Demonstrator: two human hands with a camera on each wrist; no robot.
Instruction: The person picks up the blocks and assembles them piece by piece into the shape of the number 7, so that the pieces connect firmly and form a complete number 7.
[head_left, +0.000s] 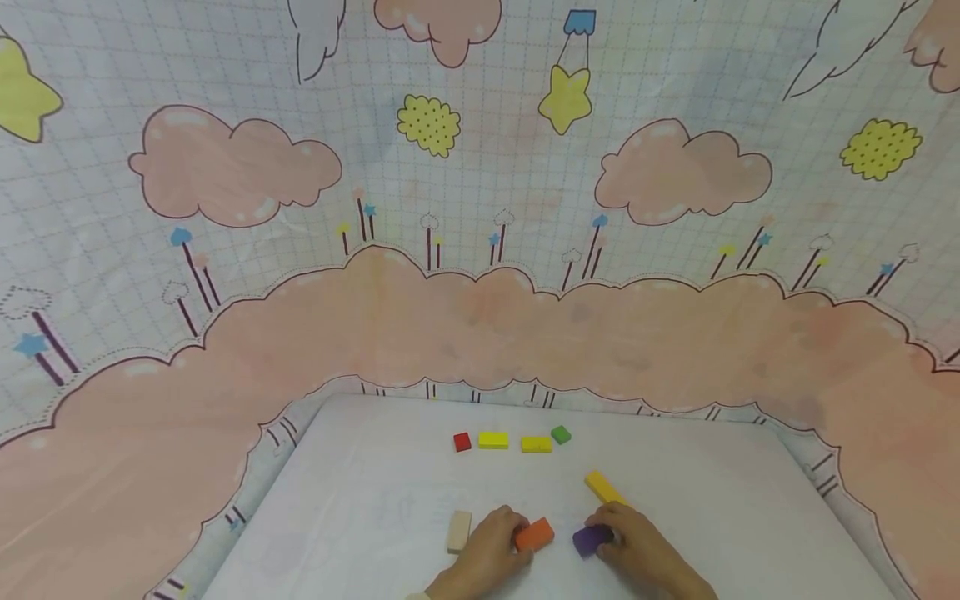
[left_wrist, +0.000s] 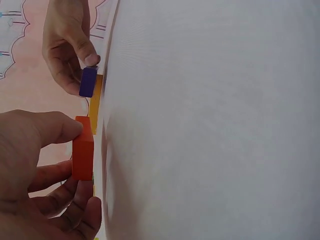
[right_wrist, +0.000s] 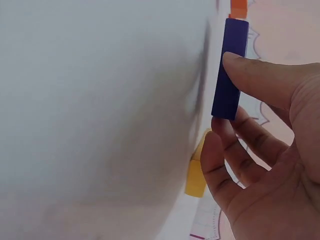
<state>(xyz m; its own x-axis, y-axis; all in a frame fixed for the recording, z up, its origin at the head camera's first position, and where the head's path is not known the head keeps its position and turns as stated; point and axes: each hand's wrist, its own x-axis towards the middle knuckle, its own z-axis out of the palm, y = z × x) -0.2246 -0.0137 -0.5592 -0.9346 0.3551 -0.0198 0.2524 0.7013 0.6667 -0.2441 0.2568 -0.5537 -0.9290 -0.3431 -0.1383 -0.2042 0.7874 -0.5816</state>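
Observation:
The left hand (head_left: 491, 546) pinches an orange block (head_left: 534, 535) between thumb and fingers; in the left wrist view the orange block (left_wrist: 83, 149) appears just off the white tabletop. A short gap to the right, the right hand (head_left: 636, 540) holds a purple block (head_left: 592, 540). In the right wrist view, thumb and fingertips grip the purple block (right_wrist: 230, 69). Just beyond the right hand lies a long yellow-orange block (head_left: 604, 488), its near end hidden by that hand. A pale wooden block (head_left: 459, 532) lies close beside the left hand.
Farther back on the white table (head_left: 360, 467) lie a red block (head_left: 462, 442), a yellow block (head_left: 493, 440), a second yellow block (head_left: 536, 445) and a green block (head_left: 561, 434), roughly in a row. A cloud-patterned cloth (head_left: 480, 325) rises behind the table.

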